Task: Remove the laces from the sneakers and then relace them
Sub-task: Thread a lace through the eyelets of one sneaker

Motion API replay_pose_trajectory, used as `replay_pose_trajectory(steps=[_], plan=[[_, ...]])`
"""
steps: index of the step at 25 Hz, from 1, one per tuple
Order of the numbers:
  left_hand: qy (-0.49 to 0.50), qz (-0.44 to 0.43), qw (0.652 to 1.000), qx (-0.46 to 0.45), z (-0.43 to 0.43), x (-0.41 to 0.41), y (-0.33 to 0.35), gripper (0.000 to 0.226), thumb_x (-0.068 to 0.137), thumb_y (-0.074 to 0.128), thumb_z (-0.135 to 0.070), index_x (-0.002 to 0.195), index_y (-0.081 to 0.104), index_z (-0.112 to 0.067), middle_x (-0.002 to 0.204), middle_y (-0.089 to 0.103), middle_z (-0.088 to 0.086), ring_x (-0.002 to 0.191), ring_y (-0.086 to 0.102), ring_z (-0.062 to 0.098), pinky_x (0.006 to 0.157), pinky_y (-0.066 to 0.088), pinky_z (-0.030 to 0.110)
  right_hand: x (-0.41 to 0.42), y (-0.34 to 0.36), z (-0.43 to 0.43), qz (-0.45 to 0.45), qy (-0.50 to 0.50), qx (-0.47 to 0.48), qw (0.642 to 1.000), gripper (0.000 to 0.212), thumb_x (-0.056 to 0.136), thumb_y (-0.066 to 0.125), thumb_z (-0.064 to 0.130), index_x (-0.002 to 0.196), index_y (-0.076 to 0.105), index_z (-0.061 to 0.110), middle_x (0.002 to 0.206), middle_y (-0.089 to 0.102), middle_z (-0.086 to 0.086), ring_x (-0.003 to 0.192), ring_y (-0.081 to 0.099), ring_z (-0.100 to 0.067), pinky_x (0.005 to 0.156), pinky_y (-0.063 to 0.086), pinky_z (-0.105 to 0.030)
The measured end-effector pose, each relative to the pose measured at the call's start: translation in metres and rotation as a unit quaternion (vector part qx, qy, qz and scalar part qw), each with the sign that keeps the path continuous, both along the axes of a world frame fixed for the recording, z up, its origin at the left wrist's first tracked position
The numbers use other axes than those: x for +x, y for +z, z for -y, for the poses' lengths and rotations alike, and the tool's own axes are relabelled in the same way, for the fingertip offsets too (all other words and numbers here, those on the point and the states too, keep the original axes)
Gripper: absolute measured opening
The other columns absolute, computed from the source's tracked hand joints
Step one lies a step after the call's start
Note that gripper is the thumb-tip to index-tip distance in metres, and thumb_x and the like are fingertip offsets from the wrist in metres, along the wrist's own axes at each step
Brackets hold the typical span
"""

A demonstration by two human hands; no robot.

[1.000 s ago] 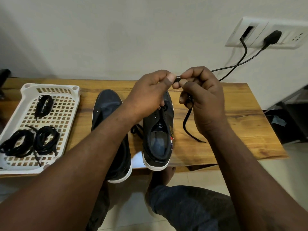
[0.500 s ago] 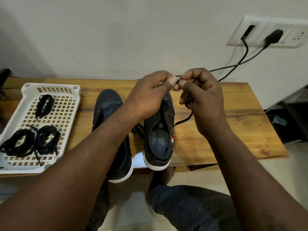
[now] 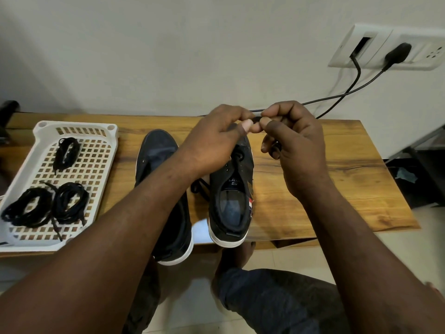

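My left hand (image 3: 216, 141) and right hand (image 3: 298, 145) pinched the lace (image 3: 256, 119) in curled fingers above the toe of the part-laced sneaker (image 3: 231, 201). The other sneaker (image 3: 156, 155), left of it, appeared unlaced. I judged relacing barely begun.

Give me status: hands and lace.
Left hand, right hand both pinch the lace. Sneaker beneath, partly laced. Left forearm hides part of other sneaker.

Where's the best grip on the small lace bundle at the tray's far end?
Pinch the small lace bundle across its narrow middle, from above: it lies flat and elongated on the tray, apart from the larger coils, so that probably gathers every strand.
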State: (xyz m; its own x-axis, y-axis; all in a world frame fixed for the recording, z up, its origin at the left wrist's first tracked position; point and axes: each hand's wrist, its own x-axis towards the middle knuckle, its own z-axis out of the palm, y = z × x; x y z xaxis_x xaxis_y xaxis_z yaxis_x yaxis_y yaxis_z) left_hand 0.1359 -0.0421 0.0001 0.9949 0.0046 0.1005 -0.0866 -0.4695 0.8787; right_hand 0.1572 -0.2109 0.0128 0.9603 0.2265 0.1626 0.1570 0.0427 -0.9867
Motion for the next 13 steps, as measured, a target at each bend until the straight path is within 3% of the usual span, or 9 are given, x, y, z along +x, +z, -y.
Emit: replay_pose_trajectory(steps=[2,5,7,10,13], plan=[[-0.006,0.004,0.998,0.059,0.003,0.001,-0.004,0.011,0.105,0.059,-0.035,0.097,0.065,-0.033,0.11,0.059,-0.006,0.097,0.056,0.011,0.078,0.042,0.03,-0.001,0.0,0.0,0.001,0.001,-0.001,1.0,0.01,0.098,0.06,-0.002,0.104,0.063,0.006,0.093,0.068,-0.031,0.059,0.054,-0.021,0.052,0.042,-0.019],[0.091,-0.041,0.986,0.133,-0.006,0.003,-0.01,0.013,0.103,0.063,-0.034,0.098,0.072,-0.026,0.098,0.054,-0.012,0.099,0.052,0.011,0.072,0.035,0.025,0.0,0.0,0.006,0.005,-0.003,0.01,1.0,0.013,0.101,0.057,-0.001,0.108,0.066,0.005,0.087,0.073,-0.011,0.059,0.055,-0.017,0.052,0.04,-0.023],[0.128,-0.058,0.984,0.106,-0.01,0.001,-0.009,0.015,0.101,0.067,-0.036,0.104,0.076,-0.025,0.092,0.051,-0.019,0.102,0.053,0.009,0.075,0.036,0.026,0.002,0.0,0.009,0.005,-0.007,0.031,0.999,0.018,0.103,0.054,0.002,0.113,0.069,0.003,0.091,0.076,-0.009,0.063,0.06,-0.019,0.055,0.041,-0.025],[0.139,-0.062,0.983,0.102,-0.008,-0.002,-0.005,0.034,0.093,0.075,-0.042,0.125,0.066,-0.033,0.108,0.055,-0.008,0.101,0.054,0.01,0.077,0.04,0.029,0.004,0.0,0.009,0.007,-0.012,0.039,0.999,0.019,0.103,0.056,0.003,0.118,0.067,0.006,0.105,0.079,-0.011,0.079,0.072,-0.028,0.058,0.045,-0.026],[0.165,-0.095,0.974,0.126,-0.008,-0.004,-0.002,0.03,0.089,0.079,-0.039,0.106,0.06,-0.024,0.095,0.065,-0.003,0.087,0.065,0.016,0.066,0.049,0.033,0.006,-0.003,0.008,-0.001,-0.059,0.024,0.998,0.014,0.1,0.066,0.007,0.113,0.064,0.009,0.101,0.08,-0.009,0.095,0.076,-0.025,0.067,0.052,-0.024]])
